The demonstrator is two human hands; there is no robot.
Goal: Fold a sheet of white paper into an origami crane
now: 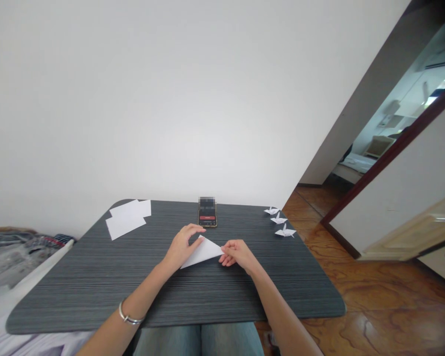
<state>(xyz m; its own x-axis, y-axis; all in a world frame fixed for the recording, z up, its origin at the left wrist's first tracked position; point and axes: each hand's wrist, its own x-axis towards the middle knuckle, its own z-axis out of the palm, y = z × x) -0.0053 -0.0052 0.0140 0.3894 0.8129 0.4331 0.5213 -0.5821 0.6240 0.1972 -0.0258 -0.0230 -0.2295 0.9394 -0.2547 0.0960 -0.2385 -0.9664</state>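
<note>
A white sheet folded into a triangle (203, 251) lies in the middle of the dark grey table (96, 277). My left hand (183, 244) rests on the triangle's left part, with its fingers pressed down along the upper fold. At the triangle's right corner, my right hand (237, 253) has its fingers curled and pinches the paper. A silver bangle (129, 316) sits on my left wrist.
A phone (207, 216) lies at the table's far edge. Two loose white sheets (128, 217) are at the far left. Three folded paper cranes (279, 220) stand at the far right. Cloth lies left of the table; wooden floor and an open doorway are on the right.
</note>
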